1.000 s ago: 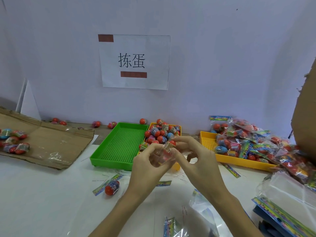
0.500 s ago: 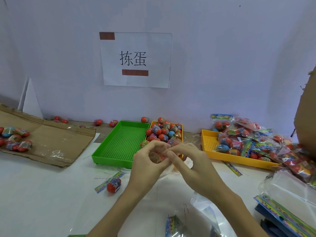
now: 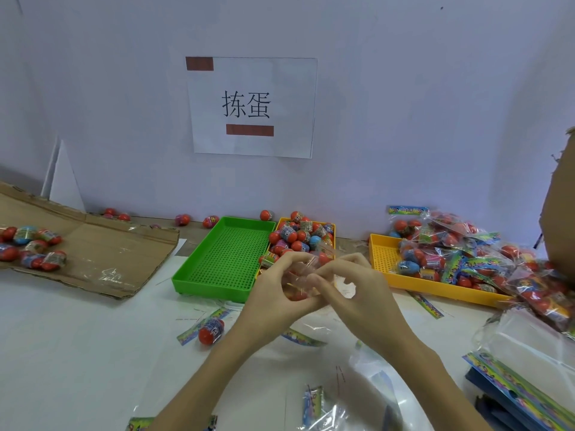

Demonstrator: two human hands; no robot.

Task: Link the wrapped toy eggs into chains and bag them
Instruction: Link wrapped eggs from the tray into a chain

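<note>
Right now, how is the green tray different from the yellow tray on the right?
The green tray has nothing in it, while the yellow tray on the right is heaped with bagged toy eggs that spill past its right side. The green tray sits left of the hands; the yellow one sits to their right. Both are shallow plastic trays with mesh-like floors, lying flat on the table near the wall.

Even, soft light; wide-angle bending at edges; hands perhaps slightly motion-blurred.
</note>
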